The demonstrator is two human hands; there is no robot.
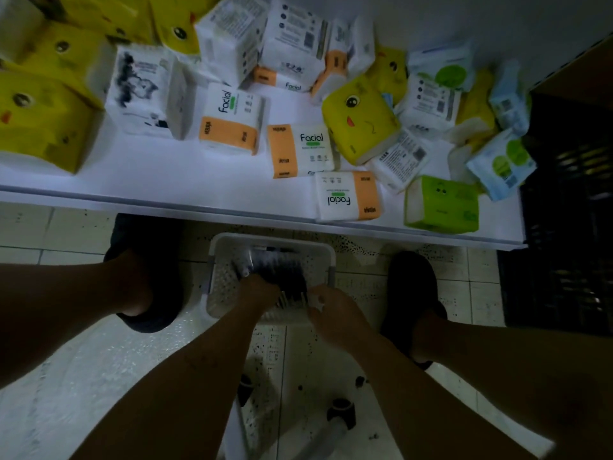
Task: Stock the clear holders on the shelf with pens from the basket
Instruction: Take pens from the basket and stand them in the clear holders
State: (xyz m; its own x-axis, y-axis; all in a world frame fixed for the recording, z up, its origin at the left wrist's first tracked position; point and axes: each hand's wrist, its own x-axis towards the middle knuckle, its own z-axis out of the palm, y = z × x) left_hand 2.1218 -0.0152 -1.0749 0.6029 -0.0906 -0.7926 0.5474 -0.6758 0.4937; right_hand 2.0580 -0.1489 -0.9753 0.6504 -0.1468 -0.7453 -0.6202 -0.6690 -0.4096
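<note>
Both forearms reach straight down and forward, converging over a white basket [272, 240] on the tiled floor [83, 360]. The left hand [259, 291] is knuckles-up with its fingers curled down into the dark pens [287, 271]; in the dim light it is unclear whether it holds any. The right hand [331, 308], just beside it, is curled round a few pale-tipped pens at the basket's near edge. The rest of the pens lie just beyond both sets of fingers, inside the basket. Further beyond the hands a white shelf [132, 175] carries tissue packs [232, 119]; several read "Facial"; their smaller print is too blurred to read.
</note>
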